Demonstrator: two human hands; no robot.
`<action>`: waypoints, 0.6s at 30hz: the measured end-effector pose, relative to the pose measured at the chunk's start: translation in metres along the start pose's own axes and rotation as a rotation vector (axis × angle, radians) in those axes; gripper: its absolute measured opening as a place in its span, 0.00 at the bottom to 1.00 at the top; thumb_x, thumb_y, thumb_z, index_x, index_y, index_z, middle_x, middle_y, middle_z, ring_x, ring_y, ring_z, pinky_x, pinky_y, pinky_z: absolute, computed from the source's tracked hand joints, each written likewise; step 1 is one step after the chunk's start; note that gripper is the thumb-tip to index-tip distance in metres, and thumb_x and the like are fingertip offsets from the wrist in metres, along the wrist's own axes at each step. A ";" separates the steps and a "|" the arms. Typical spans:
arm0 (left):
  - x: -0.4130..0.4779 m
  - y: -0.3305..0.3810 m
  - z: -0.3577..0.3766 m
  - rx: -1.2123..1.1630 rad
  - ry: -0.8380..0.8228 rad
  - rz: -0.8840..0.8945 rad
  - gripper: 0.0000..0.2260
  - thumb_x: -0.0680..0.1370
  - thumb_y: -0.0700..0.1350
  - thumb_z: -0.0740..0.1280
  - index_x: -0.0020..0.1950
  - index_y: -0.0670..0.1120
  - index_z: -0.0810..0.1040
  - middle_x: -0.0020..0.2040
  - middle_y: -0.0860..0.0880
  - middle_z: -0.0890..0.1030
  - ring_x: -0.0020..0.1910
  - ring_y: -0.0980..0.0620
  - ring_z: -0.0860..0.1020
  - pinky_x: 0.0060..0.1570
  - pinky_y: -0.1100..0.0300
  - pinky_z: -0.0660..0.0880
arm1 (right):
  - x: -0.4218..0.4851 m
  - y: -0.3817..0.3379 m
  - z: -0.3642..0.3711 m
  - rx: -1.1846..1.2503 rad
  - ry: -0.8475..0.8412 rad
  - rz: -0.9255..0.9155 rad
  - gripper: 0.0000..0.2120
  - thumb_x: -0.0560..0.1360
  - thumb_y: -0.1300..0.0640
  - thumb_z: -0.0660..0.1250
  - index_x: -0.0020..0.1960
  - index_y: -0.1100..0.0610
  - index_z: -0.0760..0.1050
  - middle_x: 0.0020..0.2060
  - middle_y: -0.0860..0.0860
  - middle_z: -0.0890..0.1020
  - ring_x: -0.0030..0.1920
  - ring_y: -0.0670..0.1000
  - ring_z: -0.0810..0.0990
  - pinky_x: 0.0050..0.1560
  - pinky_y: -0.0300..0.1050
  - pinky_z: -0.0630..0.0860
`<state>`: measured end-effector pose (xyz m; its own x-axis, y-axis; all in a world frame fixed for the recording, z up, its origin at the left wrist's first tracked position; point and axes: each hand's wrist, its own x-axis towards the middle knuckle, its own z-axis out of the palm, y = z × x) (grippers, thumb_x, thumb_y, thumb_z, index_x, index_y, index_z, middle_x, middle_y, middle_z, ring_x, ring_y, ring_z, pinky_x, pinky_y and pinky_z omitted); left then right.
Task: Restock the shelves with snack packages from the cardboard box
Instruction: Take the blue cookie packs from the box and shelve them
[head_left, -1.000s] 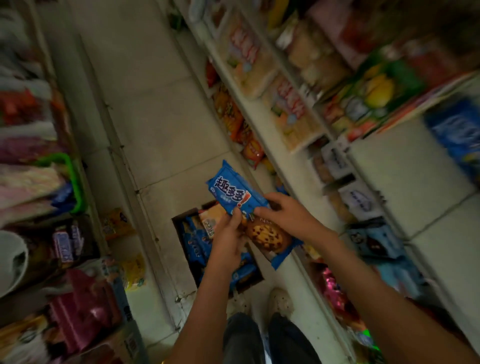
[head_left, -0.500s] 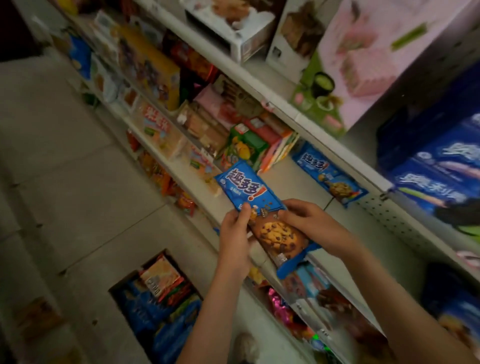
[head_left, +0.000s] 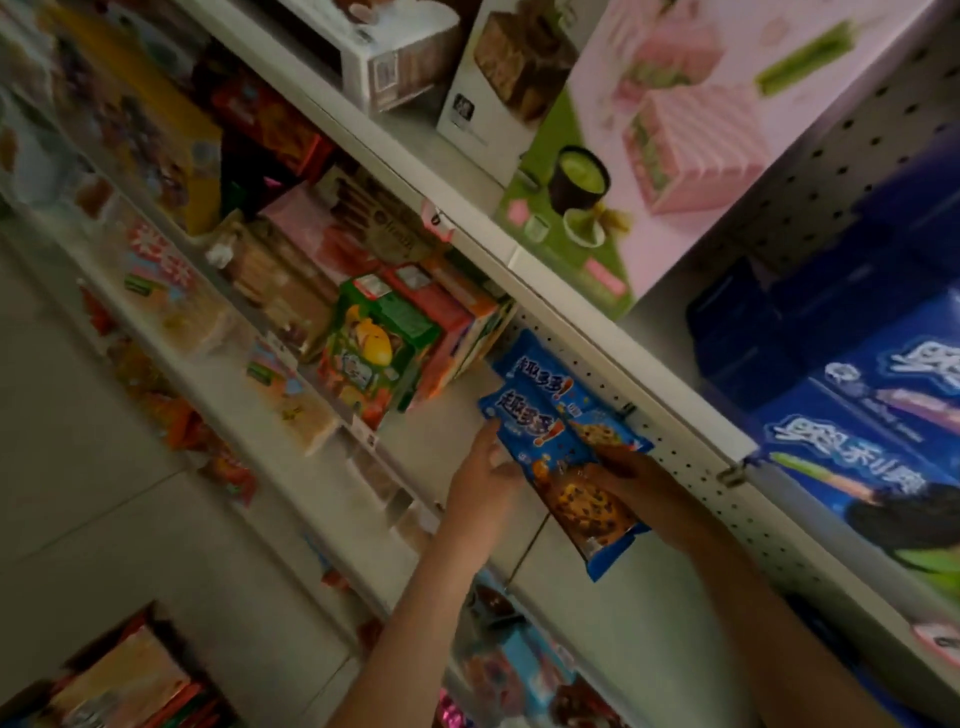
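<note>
Both hands are clamping one blue cookie package (head_left: 537, 434) and are holding it low over the white shelf (head_left: 644, 623), with the hands set apart on opposite long edges. The left hand (head_left: 480, 480) is pinching the left edge near the lettered end, though blur is hiding how far its fingers are wrapping. The right hand (head_left: 641, 480) is gripping the right side, with its fingers curling over the printed cookie. The package's long axis is running on a slant, the lettered end pointing away into the shelf and the cookie end pointing back toward the person. A second blue cookie package (head_left: 540, 366) is lying flat on the shelf just beyond it, against the perforated back panel (head_left: 691, 467). It is following the same slant and is partly covered by the held one. That is making two packages of this kind in view, one held and one already placed. The right hand is sitting nearer the placed package and the back panel, while the left hand is sitting nearer the bare strip of shelf beside the green carton (head_left: 374, 353). I am judging that the coming move is depending on setting the held package down parallel to its twin. One cardboard box (head_left: 111, 680) is showing at the lower left on the floor, well apart from both hands, with more packets inside.
</note>
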<state>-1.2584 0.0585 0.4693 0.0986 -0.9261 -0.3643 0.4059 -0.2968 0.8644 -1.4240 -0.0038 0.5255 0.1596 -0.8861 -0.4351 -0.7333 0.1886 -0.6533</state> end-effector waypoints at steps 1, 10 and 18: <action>0.010 -0.007 0.004 0.069 -0.016 0.041 0.26 0.79 0.39 0.62 0.74 0.55 0.61 0.68 0.51 0.71 0.61 0.55 0.73 0.59 0.59 0.71 | 0.009 0.004 -0.001 -0.022 0.000 -0.011 0.16 0.77 0.57 0.65 0.64 0.51 0.72 0.55 0.53 0.80 0.50 0.48 0.81 0.49 0.41 0.80; 0.062 -0.051 0.020 0.594 -0.151 0.288 0.25 0.82 0.39 0.56 0.76 0.56 0.56 0.77 0.48 0.55 0.75 0.52 0.58 0.69 0.62 0.59 | 0.087 0.030 0.002 -0.215 0.220 -0.098 0.15 0.77 0.52 0.65 0.63 0.50 0.74 0.55 0.51 0.79 0.56 0.53 0.79 0.57 0.54 0.77; 0.085 -0.058 0.051 0.762 -0.208 0.212 0.25 0.80 0.39 0.58 0.76 0.45 0.55 0.73 0.40 0.62 0.67 0.41 0.69 0.63 0.50 0.70 | 0.102 0.029 -0.003 -0.401 0.330 -0.229 0.18 0.76 0.54 0.65 0.66 0.54 0.72 0.56 0.52 0.77 0.54 0.44 0.72 0.49 0.31 0.70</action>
<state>-1.3199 -0.0153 0.4060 -0.0969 -0.9825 -0.1593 -0.3387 -0.1180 0.9335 -1.4310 -0.0902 0.4634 0.1763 -0.9830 -0.0506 -0.9081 -0.1426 -0.3936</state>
